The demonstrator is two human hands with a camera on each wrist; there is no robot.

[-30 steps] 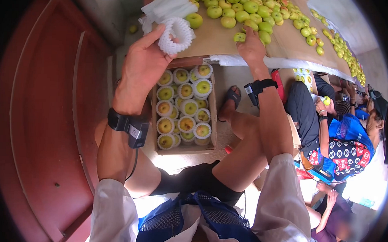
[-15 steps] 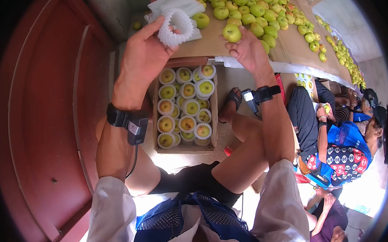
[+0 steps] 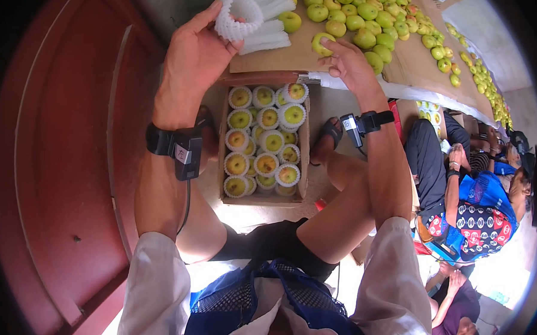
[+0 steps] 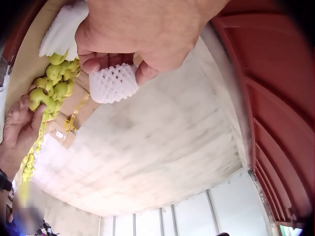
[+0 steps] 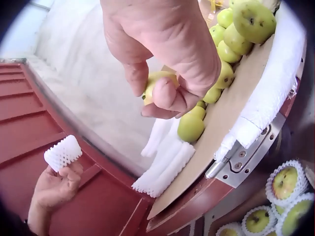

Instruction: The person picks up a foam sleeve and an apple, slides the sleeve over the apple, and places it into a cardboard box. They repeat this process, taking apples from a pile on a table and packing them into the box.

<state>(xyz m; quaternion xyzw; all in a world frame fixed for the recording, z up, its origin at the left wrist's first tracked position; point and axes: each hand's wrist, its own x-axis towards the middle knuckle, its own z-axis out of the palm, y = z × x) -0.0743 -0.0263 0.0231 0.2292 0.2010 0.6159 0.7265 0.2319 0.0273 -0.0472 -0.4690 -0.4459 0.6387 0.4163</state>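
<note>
Up at the table's near edge, my left hand grips a white foam net sleeve between thumb and fingers, its round mouth spread wide. To the right of it, my right hand pinches a yellow-green apple above the cardboard. In the right wrist view the curled fingers partly cover that apple. Flattened foam net sleeves lie in a stack just beyond the left hand, with a single apple beside them.
Many loose apples spread over the cardboard-covered table. Below, between my feet, stands a cardboard box of apples in foam nets. A red door is on the left. Other people sit at the right, one in a blue vest.
My right hand has lifted an apple from the pile and brought it left, toward the foam net. The left hand keeps holding the net, mouth spread.
</note>
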